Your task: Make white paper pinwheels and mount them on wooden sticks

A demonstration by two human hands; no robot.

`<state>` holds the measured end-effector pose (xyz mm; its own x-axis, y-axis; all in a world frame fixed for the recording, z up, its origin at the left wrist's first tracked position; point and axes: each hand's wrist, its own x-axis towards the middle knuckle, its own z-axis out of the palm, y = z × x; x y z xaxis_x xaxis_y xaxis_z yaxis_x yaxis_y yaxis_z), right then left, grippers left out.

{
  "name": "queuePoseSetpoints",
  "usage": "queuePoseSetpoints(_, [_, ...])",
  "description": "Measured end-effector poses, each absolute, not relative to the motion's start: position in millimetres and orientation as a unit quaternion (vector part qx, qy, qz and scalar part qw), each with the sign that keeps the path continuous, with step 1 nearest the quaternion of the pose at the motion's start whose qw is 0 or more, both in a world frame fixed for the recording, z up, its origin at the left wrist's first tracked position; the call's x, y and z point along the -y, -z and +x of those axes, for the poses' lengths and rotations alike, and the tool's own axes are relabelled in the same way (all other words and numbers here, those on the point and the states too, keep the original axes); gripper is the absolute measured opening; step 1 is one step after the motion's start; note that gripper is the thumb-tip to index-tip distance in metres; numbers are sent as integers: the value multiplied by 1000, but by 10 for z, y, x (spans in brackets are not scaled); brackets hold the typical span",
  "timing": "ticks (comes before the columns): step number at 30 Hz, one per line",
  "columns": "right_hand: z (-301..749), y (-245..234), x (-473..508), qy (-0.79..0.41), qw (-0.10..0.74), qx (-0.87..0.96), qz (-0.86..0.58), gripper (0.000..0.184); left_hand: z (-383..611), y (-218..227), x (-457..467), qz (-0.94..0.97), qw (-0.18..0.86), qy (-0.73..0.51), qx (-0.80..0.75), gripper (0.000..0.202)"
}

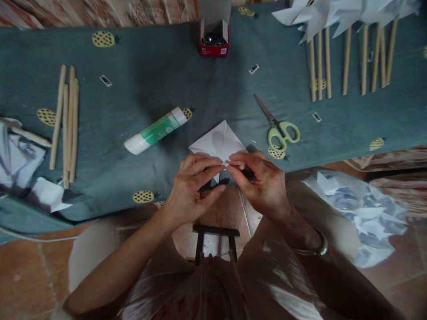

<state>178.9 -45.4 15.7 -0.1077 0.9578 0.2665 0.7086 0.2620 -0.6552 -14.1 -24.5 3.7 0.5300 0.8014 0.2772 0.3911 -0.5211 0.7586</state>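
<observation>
A folded white sheet of paper (218,141) with crease lines lies at the table's near edge, one corner pointing away from me. My left hand (196,182) pinches its near part from the left. From the right, my right hand (258,175) pinches the same spot, where a small white fold shows between the fingertips. The fingers hide much of the paper's near side. Left of the paper lies a glue stick (156,130) with a green label. To the right rest scissors (280,129) with pale green handles, blades slightly apart.
A red box (214,44) of shiny metal pieces stands at the back. Wooden sticks (69,129) lie at left. Paper pinwheels (347,18) with sticks are at the far right. Paper scraps (51,194) sit at left; a bag of cut paper (363,218) is at lower right.
</observation>
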Motion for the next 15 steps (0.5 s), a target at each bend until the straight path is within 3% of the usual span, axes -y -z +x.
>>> queuePoseSetpoints(15, [1797, -45, 454, -174, 309, 707, -612, 8, -140, -13, 258, 830, 289, -312, -362, 32])
